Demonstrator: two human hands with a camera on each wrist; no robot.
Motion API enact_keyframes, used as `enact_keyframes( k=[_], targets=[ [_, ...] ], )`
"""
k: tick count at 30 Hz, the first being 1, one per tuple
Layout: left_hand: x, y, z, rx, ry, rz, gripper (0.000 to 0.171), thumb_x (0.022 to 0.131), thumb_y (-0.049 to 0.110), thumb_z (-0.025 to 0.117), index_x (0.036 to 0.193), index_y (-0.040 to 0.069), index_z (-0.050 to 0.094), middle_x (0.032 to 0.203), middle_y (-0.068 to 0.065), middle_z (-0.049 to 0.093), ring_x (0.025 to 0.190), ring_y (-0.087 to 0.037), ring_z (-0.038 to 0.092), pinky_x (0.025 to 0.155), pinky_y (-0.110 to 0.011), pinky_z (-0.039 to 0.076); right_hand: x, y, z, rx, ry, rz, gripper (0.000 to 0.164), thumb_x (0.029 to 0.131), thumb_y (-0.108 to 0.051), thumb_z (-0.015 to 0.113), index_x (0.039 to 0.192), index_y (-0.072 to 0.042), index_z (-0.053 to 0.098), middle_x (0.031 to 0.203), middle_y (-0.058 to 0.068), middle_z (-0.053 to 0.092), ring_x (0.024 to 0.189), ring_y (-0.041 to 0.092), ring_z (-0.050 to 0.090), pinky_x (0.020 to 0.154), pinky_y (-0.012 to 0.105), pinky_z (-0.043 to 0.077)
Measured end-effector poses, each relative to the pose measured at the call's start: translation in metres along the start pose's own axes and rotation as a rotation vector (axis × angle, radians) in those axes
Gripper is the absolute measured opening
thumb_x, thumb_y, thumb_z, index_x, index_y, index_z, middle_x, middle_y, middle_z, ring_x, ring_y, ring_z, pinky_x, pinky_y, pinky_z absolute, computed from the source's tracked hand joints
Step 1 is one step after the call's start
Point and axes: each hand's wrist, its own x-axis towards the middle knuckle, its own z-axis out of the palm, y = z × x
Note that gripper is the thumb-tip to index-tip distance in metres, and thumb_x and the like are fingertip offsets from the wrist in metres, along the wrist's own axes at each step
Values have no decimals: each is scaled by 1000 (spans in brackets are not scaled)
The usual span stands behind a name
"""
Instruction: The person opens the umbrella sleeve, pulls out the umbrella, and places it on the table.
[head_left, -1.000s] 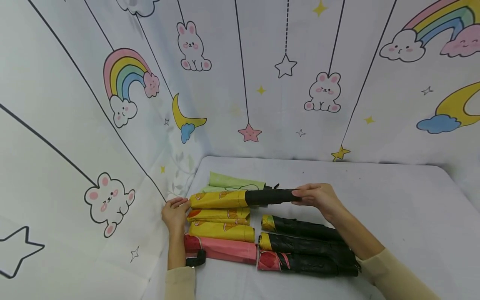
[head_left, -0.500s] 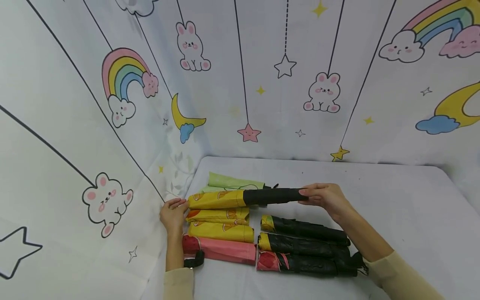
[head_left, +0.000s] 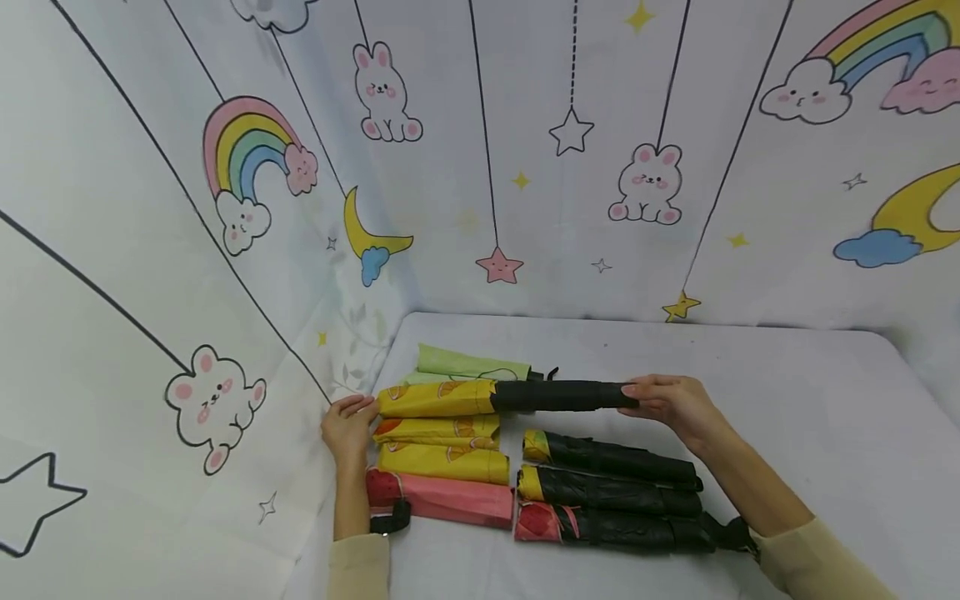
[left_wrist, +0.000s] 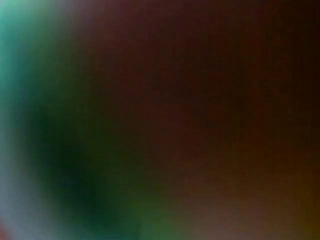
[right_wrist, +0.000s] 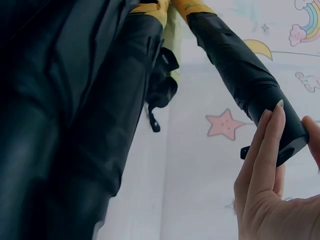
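Observation:
My left hand (head_left: 348, 429) pinches the left end of a yellow umbrella sleeve (head_left: 435, 399) printed with orange slices. From the sleeve's right end sticks a black folded umbrella (head_left: 562, 396), held level across the others. My right hand (head_left: 672, 407) grips the umbrella's far end between thumb and fingers. In the right wrist view, straight fingers (right_wrist: 267, 155) lie along the black umbrella (right_wrist: 250, 75), with the thumb opposite, near its flat end. The left wrist view is dark and blurred.
Below lie more yellow sleeves (head_left: 442, 463) and a pink sleeve (head_left: 457, 500). Right of them are several black umbrellas with yellow (head_left: 615, 492) or red ends. Behind lies a light green sleeve (head_left: 468, 362). A printed white cloth wall (head_left: 450, 208) rises at the back and left.
My right hand has moved right with the umbrella's end, and a longer black length shows outside the yellow sleeve. The left hand has stayed at the sleeve's left end.

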Motion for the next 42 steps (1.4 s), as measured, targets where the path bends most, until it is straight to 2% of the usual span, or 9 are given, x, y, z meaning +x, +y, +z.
enact_keyframes(
  k=[3,9,20,30,36,42],
  targets=[
    [-1,1,1,15,-3,-3,34,87,-1,81,118,-5,67,116,-28,72,78,-11,73,76,-30,63,-4,1,-7,9,-6,-8,19,103,-1,62,101,-3,82,104,3,76,94,19,76,91,43,60],
    [-1,2,3,6,3,15,35,87,-4,81,118,-7,66,117,-31,72,80,-12,74,70,-20,60,-8,3,-17,13,-20,-27,21,103,-2,61,100,-4,82,107,2,76,94,18,76,91,44,60],
    [1,1,3,8,33,39,34,86,-7,79,117,-7,67,115,-31,72,80,-8,74,69,-17,59,-16,10,-35,-11,-49,-30,21,105,-2,59,108,0,79,106,1,76,94,18,75,92,43,60],
    [-1,1,1,43,68,46,36,85,-5,81,119,-8,68,114,-29,73,78,-8,73,67,-16,57,-24,21,-54,-26,-22,-1,21,105,-2,59,109,-1,79,105,1,76,94,18,76,92,40,61],
    [-1,2,-1,76,38,31,35,87,-2,80,119,-5,67,118,-28,72,79,-4,70,67,-14,56,-29,29,-67,-27,-4,16,20,105,-1,59,110,0,78,106,1,76,93,19,76,91,39,61],
    [-2,1,-2,114,9,32,32,88,-2,79,117,-5,68,117,-27,73,83,-8,72,67,-15,56,-33,36,-78,-42,7,62,21,105,-2,59,110,-1,79,107,0,77,95,20,77,92,37,60]
  ],
)
